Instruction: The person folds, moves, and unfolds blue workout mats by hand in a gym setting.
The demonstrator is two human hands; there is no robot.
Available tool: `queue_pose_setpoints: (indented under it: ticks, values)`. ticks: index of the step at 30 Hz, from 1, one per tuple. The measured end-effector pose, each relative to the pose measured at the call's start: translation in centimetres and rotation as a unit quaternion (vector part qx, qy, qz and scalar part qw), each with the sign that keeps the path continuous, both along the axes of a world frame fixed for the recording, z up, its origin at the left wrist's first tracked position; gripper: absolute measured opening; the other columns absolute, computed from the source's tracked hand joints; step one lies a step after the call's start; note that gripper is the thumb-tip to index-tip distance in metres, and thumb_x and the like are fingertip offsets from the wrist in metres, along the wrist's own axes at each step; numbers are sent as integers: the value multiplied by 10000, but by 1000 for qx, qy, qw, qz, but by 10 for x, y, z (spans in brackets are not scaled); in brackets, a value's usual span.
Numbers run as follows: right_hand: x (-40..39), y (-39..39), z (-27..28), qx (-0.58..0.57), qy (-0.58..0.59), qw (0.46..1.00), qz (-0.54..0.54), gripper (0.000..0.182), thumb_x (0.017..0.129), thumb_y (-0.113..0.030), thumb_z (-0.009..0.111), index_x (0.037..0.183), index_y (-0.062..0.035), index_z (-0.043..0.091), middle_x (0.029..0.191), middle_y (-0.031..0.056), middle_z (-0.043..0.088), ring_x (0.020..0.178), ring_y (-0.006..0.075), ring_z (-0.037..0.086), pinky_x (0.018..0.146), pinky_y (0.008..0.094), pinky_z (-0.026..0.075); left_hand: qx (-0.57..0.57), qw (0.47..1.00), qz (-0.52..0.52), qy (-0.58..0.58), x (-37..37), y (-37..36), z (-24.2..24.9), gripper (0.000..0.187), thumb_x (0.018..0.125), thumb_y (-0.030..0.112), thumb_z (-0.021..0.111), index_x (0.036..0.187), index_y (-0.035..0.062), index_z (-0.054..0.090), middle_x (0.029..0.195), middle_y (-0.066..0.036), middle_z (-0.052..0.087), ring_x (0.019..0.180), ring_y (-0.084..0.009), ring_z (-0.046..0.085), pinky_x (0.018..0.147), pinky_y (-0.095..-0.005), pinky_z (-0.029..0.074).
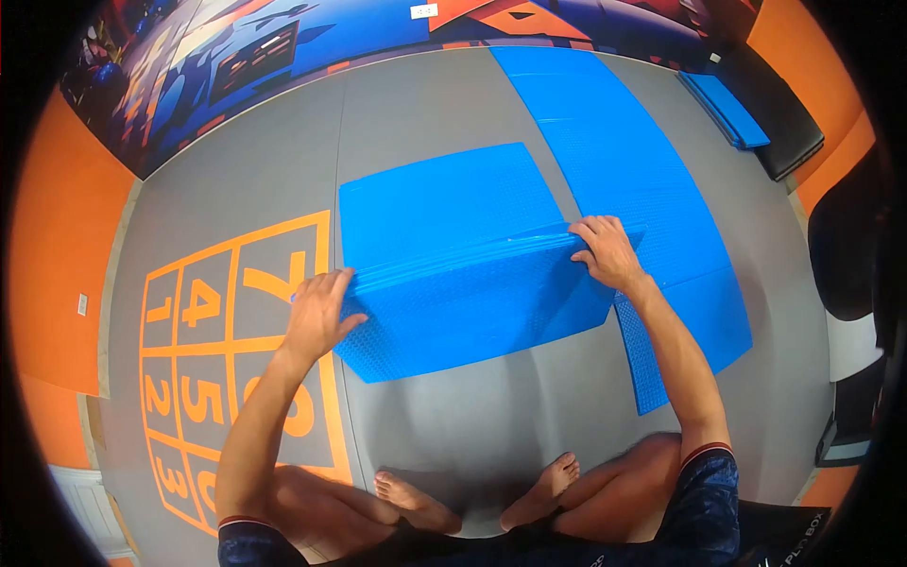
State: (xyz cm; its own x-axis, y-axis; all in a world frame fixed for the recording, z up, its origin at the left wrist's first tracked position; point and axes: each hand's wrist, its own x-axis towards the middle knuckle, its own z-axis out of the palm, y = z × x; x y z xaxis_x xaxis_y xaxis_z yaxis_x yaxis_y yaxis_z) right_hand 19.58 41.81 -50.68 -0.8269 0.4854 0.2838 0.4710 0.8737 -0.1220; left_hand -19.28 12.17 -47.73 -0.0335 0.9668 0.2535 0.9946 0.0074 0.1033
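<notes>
A folded blue mat stands on edge in the middle of the view, its layered top edge facing up. At its left end, my left hand grips the upper corner, with the thumb on the near face. My right hand holds the top edge near the right end, fingers over it and thumb on the near side. Behind the folded part, a blue panel lies flat on the grey floor.
A long blue mat strip runs along the right. Folded blue mats lie beside a black mat at the far right. Orange numbered squares mark the floor at left. My bare feet are below.
</notes>
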Motion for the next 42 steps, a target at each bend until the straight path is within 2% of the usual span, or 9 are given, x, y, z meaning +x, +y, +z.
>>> queue_pose_setpoints:
  ticks: [3, 9, 12, 21, 27, 32, 35, 38, 42]
  values:
    - [-4, -4, 4, -9, -23, 1000, 13, 440, 766, -169, 781, 1151, -92, 584, 1120, 111, 618, 1089, 318, 572, 932, 445, 422, -68, 997, 40, -6, 2, 3, -8, 480, 765, 252, 808, 1100, 35, 541, 1042, -189, 668, 978, -346, 649, 845, -479, 502]
    - [-8, -24, 48, -39, -121, 992, 27, 427, 766, -264, 785, 1105, -85, 597, 1038, 118, 647, 1033, 323, 608, 876, 455, 468, -103, 993, 0, -57, -8, -1, -14, 368, 846, 352, 713, 1031, 90, 532, 905, -172, 694, 813, -336, 683, 710, -454, 540]
    - [-8, -25, 51, -82, -122, 989, 33, 409, 800, -348, 751, 1070, -72, 617, 983, 126, 668, 972, 339, 631, 842, 468, 483, -137, 986, -18, -93, -10, -5, -4, 356, 867, 392, 675, 1035, 109, 537, 895, -178, 697, 788, -328, 689, 699, -451, 541]
    - [-12, -23, 51, -101, -160, 982, 15, 452, 818, -439, 719, 1060, -63, 651, 894, 158, 700, 868, 378, 659, 783, 493, 487, -204, 968, -11, -149, -26, -2, 5, 587, 848, 645, 567, 1081, 106, 575, 864, -207, 698, 807, -356, 698, 754, -476, 546]
    - [-16, -19, 42, -109, -174, 978, 24, 525, 833, -480, 703, 1152, -71, 619, 950, 170, 696, 923, 378, 653, 816, 504, 478, -236, 957, 15, -167, -35, 3, 1, 545, 869, 553, 613, 1166, 98, 583, 966, -206, 700, 878, -359, 691, 797, -501, 538]
    - [-20, -17, 33, -48, -84, 995, 1, 557, 829, -454, 722, 1235, -101, 583, 1126, 136, 652, 1107, 312, 585, 963, 455, 421, -82, 993, 27, -78, -29, 11, -7, 457, 849, 392, 712, 1176, 94, 600, 1051, -173, 679, 971, -328, 648, 849, -471, 487]
    - [-27, -18, 22, 64, -46, 996, -42, 585, 808, -449, 742, 1265, -120, 582, 1199, 115, 610, 1197, 288, 521, 1058, 493, 344, -5, 999, 44, -21, -29, 17, -12, 493, 802, 368, 772, 1171, 87, 603, 1028, -149, 666, 948, -314, 622, 864, -451, 453]
    - [-25, -12, 19, 108, -44, 989, -92, 662, 767, -477, 768, 1292, -125, 570, 1246, 104, 581, 1244, 296, 484, 1088, 577, 284, 23, 998, 64, 15, -28, 19, -15, 554, 759, 389, 806, 1163, 68, 604, 998, -137, 659, 913, -298, 613, 866, -439, 444]
    - [-3, 13, 14, 61, 28, 989, -134, 695, 684, -448, 832, 1265, -151, 596, 1254, 98, 575, 1242, 321, 473, 1110, 608, 234, 32, 995, 75, 57, -38, 14, -10, 628, 709, 430, 836, 1152, 49, 605, 1000, -138, 657, 921, -272, 615, 817, -421, 466]
